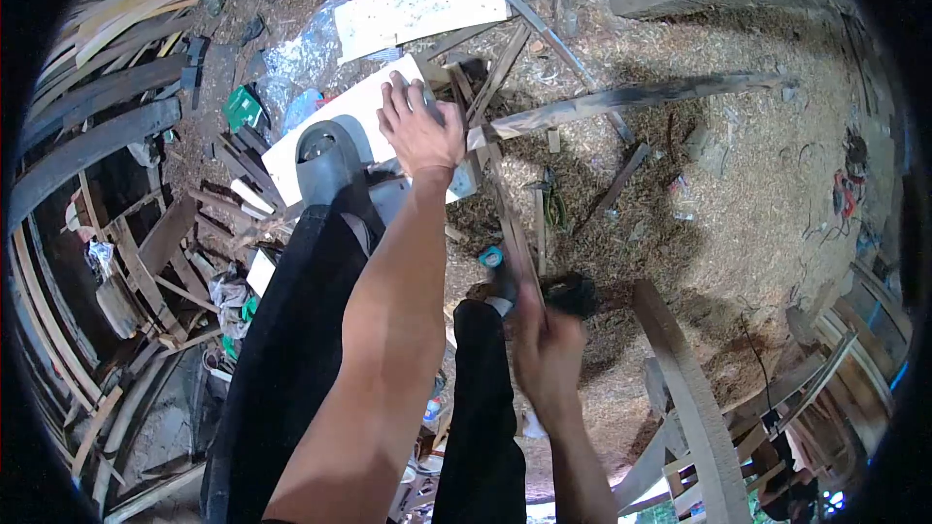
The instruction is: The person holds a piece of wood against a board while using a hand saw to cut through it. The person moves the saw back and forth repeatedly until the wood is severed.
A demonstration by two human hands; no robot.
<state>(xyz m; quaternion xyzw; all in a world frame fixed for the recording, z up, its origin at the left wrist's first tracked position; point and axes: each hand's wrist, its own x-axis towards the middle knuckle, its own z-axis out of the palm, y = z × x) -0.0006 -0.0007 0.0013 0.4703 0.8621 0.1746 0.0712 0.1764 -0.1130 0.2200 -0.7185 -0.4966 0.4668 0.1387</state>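
My left hand [422,136] presses down on a white block [320,141], its fingers apart over the wood at the block's right end. A long, narrow, curved wooden strip [621,99] runs out to the right from beside this hand. Low in the middle, my right hand [549,344] is blurred and closed around the near end of a long thin tool that looks like a saw [513,223]. The tool's far end meets the strip just right of my left hand. A shoe [328,160] rests on the block.
Wood shavings cover the ground [738,194]. Pliers [554,206] and a turquoise tape measure [490,256] lie near the tool. A curved beam [684,388] stands at the lower right, a white panel [422,12] lies beyond the block, and stacked timber [97,136] is at the left.
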